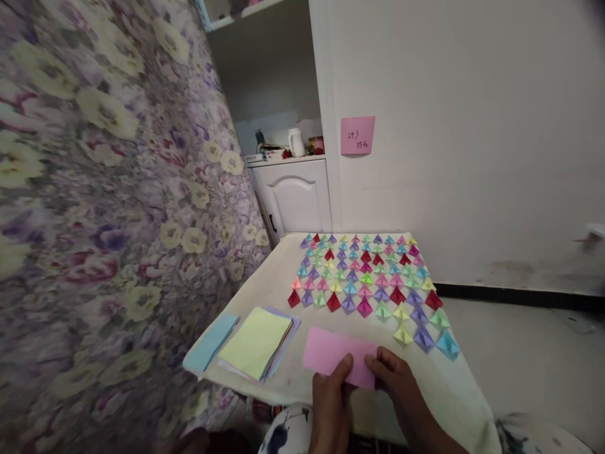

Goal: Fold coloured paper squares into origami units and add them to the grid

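A pink sheet of paper (331, 353), folded into a strip, lies on the small white table (274, 277) near its front edge. My left hand (331, 397) pinches the strip's near edge with thumb on top. My right hand (399, 384) presses the strip's right end with closed fingers. Beyond the strip, several small folded paper shapes (366, 284) in many colours are laid out in rows. To the left sits a stack of coloured paper sheets (258, 343) with a yellow-green one on top, and a blue sheet (210, 343) beside it.
A flowered cloth (108, 208) hangs close along the left. Behind the table stands a white cabinet (293, 195) with a jug (297, 142) and small items on top. A pink note (358, 135) is stuck on the white wall. Bare floor lies to the right.
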The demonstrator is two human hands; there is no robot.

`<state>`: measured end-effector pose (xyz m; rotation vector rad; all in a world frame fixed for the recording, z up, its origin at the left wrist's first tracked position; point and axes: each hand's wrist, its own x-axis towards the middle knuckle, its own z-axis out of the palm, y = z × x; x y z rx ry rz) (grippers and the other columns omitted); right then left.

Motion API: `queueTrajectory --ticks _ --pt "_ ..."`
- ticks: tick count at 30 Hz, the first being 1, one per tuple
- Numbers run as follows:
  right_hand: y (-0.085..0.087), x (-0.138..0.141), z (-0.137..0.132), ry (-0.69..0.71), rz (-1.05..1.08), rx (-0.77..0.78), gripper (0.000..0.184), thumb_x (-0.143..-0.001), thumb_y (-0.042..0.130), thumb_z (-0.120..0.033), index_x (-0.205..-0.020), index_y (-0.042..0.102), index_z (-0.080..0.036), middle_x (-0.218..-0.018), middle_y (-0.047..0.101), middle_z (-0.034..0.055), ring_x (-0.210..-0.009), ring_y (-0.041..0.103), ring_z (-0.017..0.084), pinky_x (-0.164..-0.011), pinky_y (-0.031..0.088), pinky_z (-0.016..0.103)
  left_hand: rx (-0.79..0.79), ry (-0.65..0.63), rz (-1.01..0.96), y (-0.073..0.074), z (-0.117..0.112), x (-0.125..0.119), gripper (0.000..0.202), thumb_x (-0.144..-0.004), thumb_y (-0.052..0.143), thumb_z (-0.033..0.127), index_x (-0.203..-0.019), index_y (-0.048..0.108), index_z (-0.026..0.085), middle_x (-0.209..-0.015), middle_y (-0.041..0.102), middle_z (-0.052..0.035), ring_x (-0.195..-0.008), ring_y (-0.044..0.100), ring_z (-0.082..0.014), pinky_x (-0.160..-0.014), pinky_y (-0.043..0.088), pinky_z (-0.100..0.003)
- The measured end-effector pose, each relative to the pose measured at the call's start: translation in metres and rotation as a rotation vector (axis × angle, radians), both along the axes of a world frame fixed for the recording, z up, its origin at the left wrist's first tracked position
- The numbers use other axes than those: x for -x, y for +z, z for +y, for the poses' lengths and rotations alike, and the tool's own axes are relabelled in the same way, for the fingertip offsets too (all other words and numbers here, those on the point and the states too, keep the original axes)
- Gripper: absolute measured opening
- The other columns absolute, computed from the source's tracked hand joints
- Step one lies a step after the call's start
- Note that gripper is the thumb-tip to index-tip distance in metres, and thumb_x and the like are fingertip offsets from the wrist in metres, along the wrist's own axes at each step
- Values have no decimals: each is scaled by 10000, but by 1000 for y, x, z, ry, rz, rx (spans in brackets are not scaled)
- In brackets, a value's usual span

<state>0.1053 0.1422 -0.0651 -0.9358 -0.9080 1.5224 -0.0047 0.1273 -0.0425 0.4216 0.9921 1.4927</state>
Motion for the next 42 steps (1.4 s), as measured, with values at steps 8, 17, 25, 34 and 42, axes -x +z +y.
queueTrajectory --ticks 8,17,25,34,42 --pt "8 -21 7 -66 -186 -68 215 -743 609 -375 -707 595 -163 -569 548 -22 -480 462 101 -470 364 213 17 11 37 3 4 8 329 -583 760 234 -863 663 91 -742 708 -79 -667 662 -224 -570 505 -292" --pt "38 -45 7 190 -487 -361 353 -703 563 -166 -1035 654 -246 -913 672 38 -583 625 149 -600 483 270 36 -119 -38 16 9 15 393 -581 755 195 -947 641 107 -781 696 -80 -613 633 -179 -545 517 -287" --pt "27 -31 8 238 -445 -424 257 -711 508 -82 -827 695 -215 -747 628 4 -632 586 144 -557 438 227 13 -162 6 6 5 6 293 -632 725 220 -878 644 82 -761 678 -102 -631 618 -199 -508 480 -273" --pt "30 -35 10 149 -479 -315 101 -752 593 -210 -669 639 -176 -649 571 -10 -609 531 134 -562 394 222 -70 -192 110 -2 8 4 149 -681 695 231 -730 625 108 -519 556 18 -416 445 -77 -414 328 -200" --pt "26 -31 8 59 -362 -288 207 -752 622 -319 -636 554 -162 -648 559 -4 -607 499 126 -576 389 232 -101 -249 118 2 4 2 175 -751 634 270 -716 617 99 -512 563 0 -436 467 -90 -443 342 -212"
